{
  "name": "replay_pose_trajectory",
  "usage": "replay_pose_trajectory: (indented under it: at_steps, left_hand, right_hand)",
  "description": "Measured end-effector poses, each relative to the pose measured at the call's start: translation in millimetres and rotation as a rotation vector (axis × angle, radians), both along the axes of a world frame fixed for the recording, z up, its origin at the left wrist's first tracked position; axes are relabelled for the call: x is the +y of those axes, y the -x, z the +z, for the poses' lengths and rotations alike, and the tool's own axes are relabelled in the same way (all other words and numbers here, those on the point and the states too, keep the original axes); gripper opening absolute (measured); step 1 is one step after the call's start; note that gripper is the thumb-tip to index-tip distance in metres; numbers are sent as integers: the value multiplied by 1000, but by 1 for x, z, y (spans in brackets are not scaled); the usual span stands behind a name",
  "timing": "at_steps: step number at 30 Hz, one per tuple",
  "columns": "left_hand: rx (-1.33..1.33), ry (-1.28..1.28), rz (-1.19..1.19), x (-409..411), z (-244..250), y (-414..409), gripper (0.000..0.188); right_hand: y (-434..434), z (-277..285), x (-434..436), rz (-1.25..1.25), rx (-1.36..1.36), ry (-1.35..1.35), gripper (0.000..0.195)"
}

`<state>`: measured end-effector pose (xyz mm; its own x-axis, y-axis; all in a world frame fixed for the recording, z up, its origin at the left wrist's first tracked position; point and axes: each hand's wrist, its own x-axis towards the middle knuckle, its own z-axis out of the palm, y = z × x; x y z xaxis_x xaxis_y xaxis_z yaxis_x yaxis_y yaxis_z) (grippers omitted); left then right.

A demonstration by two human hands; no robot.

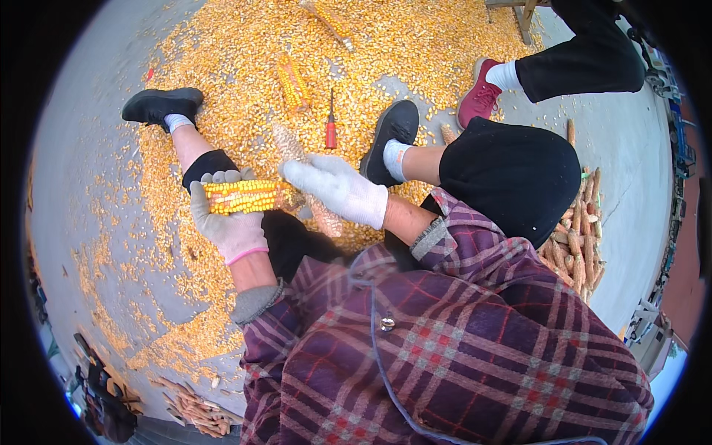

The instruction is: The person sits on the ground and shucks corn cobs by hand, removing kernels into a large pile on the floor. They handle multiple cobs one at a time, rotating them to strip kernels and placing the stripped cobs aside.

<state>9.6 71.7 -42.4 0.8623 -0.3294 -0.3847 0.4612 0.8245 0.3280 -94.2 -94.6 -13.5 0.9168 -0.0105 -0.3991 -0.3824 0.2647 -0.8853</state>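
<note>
My left hand [231, 211], in a pale work glove, holds an ear of yellow corn [245, 197] lengthwise, with bare stripes showing between its kernel rows. My right hand [336, 186], gloved in white, grips a stripped corncob [288, 142] that slants through it, one end above and the other below the hand. Its fingertips are beside the ear's right end. A screwdriver with a red handle [331, 133] lies on the loose kernels beyond my right hand. Two partly stripped ears, one nearer [293, 83] and one farther [331, 23], rest on the kernels.
Loose corn kernels [222, 67] spread over the concrete floor between and around my legs. Bare cobs are heaped at the right [578, 239] and lower left [194, 409]. Another person's leg with a red shoe [479, 94] is at the upper right, near a wooden stool leg [524, 25].
</note>
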Motion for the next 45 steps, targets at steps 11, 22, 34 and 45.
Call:
replay_pose_trajectory:
  at_steps: [11, 22, 34, 45]
  left_hand:
    - [-569, 74, -433, -30, 38, 21, 26]
    - [-71, 45, -74, 1, -5, 1, 26]
    - [-456, -37, -192, -23, 27, 12, 21]
    - [147, -115, 29, -14, -9, 1, 18]
  right_hand:
    - [-2, -23, 9, -41, 301, -690, 41]
    - [-7, -1, -11, -51, 104, -253, 45]
    - [-1, -12, 13, -145, 278, -402, 45]
    - [-11, 0, 3, 144, -237, 654, 48]
